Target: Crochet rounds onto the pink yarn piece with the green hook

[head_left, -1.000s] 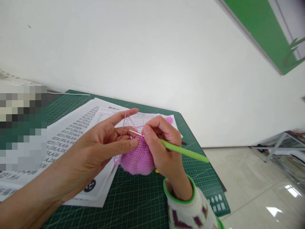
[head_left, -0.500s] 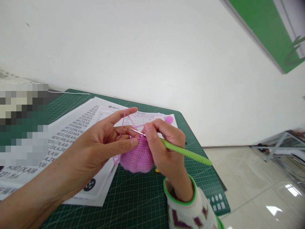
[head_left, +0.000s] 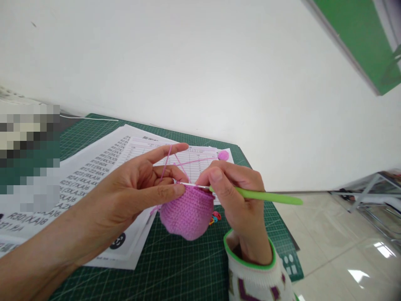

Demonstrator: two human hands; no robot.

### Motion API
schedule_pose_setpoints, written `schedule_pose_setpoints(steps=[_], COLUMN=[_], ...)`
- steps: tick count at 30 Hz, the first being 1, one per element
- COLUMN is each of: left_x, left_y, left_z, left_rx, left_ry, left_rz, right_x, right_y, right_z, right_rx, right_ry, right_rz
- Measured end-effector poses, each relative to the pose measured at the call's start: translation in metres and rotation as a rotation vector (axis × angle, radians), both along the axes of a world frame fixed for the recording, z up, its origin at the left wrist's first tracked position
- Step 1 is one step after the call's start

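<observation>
A rounded pink crochet piece hangs from the pinch of my left hand, thumb at its top edge. Pink yarn loops over my raised left index finger and runs down to the piece. My right hand grips a crochet hook with a green handle. The hook's metal shaft lies nearly level along the top edge of the piece, its tip by my left thumb. A strand of yarn leads back to a small pink yarn ball on the paper.
Printed sheets with rows of text lie on a green cutting mat. Several small coloured stitch markers rest on the mat behind the piece. A white wall rises behind the table. At right stands a metal rack on the tiled floor.
My right hand has moved right and slightly down, and the hook has turned from slanting to nearly level. More of the crochet piece shows, and the stitch markers have come into fuller view.
</observation>
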State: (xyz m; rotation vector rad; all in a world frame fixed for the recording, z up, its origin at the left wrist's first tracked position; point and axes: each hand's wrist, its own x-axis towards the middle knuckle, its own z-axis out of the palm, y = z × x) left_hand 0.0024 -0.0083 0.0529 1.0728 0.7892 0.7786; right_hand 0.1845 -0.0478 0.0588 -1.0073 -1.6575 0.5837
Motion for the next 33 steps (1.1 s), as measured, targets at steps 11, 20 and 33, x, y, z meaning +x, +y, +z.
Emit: schedule_pose_setpoints(steps=[11, 20, 33], left_x=[-0.004, -0.002, -0.002], left_y=[-0.002, 0.005, -0.002], left_z=[-0.006, -0.006, -0.008], left_rx=[-0.008, 0.016, 0.065], left_ry=[0.013, -0.024, -0.074], left_rz=[-0.033, -0.05, -0.087], right_x=[0.01, 0.011, 0.014], right_y=[-0.006, -0.006, -0.008], right_z=[0.007, 0.009, 0.011], right_rx=[-0.047, -0.022, -0.006], right_ry=[-0.05, -0.053, -0.161], right_rz=[0.081, 0.115, 0.116])
